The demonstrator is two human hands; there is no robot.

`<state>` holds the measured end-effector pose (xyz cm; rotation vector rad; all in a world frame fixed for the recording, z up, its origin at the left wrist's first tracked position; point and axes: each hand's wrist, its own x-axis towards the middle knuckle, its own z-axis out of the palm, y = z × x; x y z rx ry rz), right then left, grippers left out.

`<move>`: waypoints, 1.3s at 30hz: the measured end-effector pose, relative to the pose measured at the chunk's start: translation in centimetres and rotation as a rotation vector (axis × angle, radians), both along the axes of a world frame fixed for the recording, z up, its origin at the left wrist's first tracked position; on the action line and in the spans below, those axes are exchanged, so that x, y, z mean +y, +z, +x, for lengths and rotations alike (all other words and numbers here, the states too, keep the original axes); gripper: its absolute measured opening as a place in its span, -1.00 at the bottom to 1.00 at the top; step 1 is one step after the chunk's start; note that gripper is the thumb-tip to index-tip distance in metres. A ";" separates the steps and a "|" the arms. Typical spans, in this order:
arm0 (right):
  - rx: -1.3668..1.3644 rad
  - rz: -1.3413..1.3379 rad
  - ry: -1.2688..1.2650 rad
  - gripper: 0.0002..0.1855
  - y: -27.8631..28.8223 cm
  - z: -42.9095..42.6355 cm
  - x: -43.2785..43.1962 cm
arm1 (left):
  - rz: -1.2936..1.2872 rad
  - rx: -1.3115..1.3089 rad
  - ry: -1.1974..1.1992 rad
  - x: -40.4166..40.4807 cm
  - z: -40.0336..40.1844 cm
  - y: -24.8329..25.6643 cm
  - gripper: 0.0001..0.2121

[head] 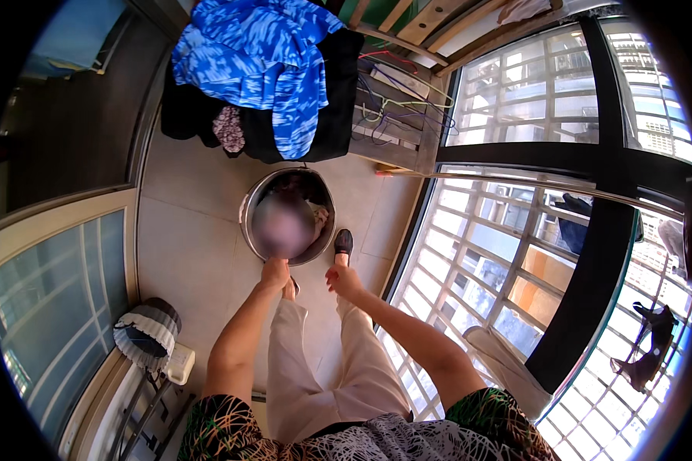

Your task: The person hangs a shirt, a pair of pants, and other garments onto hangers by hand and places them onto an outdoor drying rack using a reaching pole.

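A round metal bucket [244, 222] stands on the floor ahead of my feet, with dark and patterned cloth [321, 218] inside. A blurred patch hides most of its middle, where something pale pink shows. My left hand [275, 274] is curled at the near side of the bucket in this view, by the lower edge of that patch. The blur leaves unclear whether it grips anything. To the right, my right hand [343, 280] hangs over my leg with its fingers curled in, and I see nothing in it. Its fingers are apart from the bucket.
Beyond the bucket, blue-and-white patterned fabric [254, 52] lies over black cloth [337, 104]. Wire hangers [403, 106] rest on a wooden slatted rack [386, 150]. Barred windows [484, 225] line the right; a sliding door [63, 288] and a cloth-lined basket [147, 333] are left.
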<state>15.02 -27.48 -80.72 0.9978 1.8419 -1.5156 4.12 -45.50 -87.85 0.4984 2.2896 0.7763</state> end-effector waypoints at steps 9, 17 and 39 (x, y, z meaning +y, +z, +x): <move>0.284 -0.194 -0.856 -0.64 -3.9 -11.6 16.6 | 0.180 0.553 -0.247 15.7 -9.5 5.0 -0.63; 0.355 -0.251 -1.325 -0.64 -6.3 -18.9 27.7 | 0.263 0.537 -0.335 32.1 -15.9 6.8 -0.41; 0.388 0.092 -0.613 -0.44 -7.6 -19.6 33.5 | -0.016 0.725 -0.490 41.1 -20.8 0.6 -0.81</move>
